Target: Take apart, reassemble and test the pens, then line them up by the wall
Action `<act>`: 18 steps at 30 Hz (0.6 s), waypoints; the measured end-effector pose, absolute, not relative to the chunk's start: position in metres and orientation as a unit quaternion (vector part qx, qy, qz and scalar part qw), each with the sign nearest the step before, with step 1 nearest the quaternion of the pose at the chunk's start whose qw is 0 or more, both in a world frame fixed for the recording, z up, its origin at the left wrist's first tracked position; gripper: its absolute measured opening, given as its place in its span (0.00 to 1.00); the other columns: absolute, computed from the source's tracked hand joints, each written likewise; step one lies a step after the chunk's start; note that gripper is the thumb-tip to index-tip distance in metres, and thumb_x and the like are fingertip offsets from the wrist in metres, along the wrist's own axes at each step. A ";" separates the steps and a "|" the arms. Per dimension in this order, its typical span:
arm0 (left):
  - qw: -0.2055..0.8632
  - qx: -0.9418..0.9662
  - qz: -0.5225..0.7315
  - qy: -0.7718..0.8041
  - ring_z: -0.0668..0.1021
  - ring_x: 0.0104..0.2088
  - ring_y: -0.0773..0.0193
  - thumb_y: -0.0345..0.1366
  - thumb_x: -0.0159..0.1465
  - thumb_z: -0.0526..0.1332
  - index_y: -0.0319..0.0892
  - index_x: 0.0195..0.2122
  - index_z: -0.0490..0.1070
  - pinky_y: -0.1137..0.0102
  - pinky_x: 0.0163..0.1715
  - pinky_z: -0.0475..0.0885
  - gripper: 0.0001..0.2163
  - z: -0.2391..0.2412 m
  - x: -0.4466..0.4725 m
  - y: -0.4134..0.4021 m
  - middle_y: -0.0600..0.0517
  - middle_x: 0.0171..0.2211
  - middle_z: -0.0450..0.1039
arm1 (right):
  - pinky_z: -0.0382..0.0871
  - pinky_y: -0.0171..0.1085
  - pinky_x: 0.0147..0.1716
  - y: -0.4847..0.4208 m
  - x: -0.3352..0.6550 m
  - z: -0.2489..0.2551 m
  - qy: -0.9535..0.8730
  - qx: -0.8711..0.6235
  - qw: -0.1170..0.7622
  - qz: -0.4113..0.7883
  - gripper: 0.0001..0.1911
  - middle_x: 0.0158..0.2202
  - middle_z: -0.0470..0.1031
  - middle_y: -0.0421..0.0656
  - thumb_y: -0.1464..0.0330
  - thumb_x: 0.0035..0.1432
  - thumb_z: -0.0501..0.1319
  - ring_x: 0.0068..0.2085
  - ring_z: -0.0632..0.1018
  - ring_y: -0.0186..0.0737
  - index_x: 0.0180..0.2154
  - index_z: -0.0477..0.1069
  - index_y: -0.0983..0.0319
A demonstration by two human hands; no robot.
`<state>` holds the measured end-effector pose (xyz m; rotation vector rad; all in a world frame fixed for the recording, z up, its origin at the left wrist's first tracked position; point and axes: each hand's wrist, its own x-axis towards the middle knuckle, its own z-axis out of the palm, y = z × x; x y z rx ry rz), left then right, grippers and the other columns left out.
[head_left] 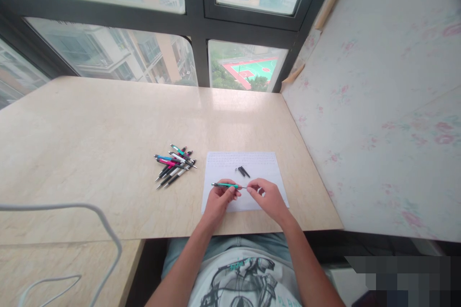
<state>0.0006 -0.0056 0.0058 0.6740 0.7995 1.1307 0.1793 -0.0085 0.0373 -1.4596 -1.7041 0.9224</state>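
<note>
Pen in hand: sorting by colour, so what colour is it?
Teal-green pen; the head view shows it best.

Left hand [220,200] and right hand [269,200] pinch, fingertips nearly meeting.

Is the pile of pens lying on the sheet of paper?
No, the pens lie on the bare tabletop, left of the paper.

Pens [175,164] lie on the table [90,144], left of the paper [230,165].
</note>
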 end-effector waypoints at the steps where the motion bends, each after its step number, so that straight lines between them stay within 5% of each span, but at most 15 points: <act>1: 0.720 0.301 0.512 0.359 0.77 0.31 0.66 0.37 0.57 0.68 0.40 0.38 0.72 0.72 0.31 0.70 0.10 0.006 0.001 -0.006 0.48 0.33 0.78 | 0.68 0.34 0.29 -0.009 0.179 0.037 -0.661 -0.561 0.349 0.356 0.06 0.33 0.78 0.42 0.67 0.58 0.59 0.32 0.75 0.37 0.32 0.74 0.60; 18: 0.721 0.208 0.545 0.374 0.77 0.29 0.69 0.36 0.56 0.69 0.40 0.39 0.71 0.75 0.30 0.71 0.12 0.002 -0.002 -0.002 0.47 0.35 0.78 | 0.70 0.39 0.35 0.017 0.194 0.000 -0.611 -0.675 0.329 0.251 0.09 0.31 0.78 0.43 0.68 0.54 0.56 0.31 0.76 0.40 0.33 0.76 0.60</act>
